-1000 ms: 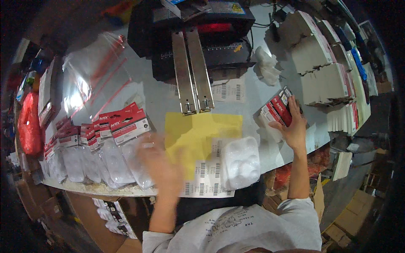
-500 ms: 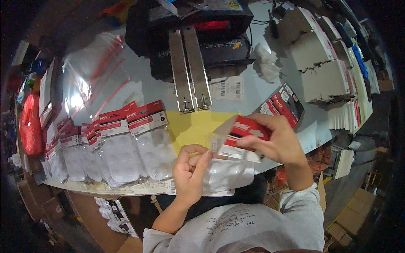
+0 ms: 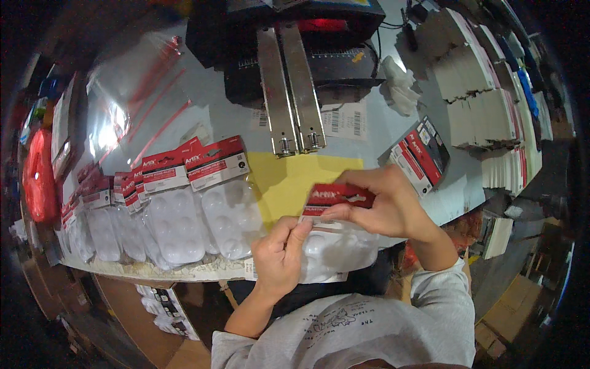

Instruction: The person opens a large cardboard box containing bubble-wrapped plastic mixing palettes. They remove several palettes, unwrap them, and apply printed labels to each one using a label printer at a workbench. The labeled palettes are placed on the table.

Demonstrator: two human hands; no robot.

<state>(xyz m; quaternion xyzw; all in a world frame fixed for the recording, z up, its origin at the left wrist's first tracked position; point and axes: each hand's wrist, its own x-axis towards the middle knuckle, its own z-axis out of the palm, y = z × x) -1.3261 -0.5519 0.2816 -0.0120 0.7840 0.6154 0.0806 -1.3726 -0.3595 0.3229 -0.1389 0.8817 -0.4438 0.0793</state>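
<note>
Between my hands a folded red and white header card [image 3: 332,195] sits at the top edge of a clear-white plastic paint palette [image 3: 338,249]. My right hand [image 3: 390,203] grips the card's right part between thumb and fingers. My left hand [image 3: 279,255] is closed, thumb pressed on the forefinger, at the lower left corner of the card and the palette's upper left edge. Just left of it, several finished-looking palettes [image 3: 178,224] with red and white header cards lie overlapped in a row. A yellow sheet [image 3: 289,178] lies beyond my hands.
A black machine with two metal stapling arms [image 3: 301,92] stands ahead. Stacks of header cards [image 3: 482,117] line the right side, near a small pile of cards [image 3: 421,154]. Crumpled white plastic [image 3: 399,86] lies by the machine; clear bags [image 3: 135,104] cover the far left.
My right hand has brought the header card left and down onto the palette's top edge, turning it nearly level. My left hand has moved up to meet the card's corner.
</note>
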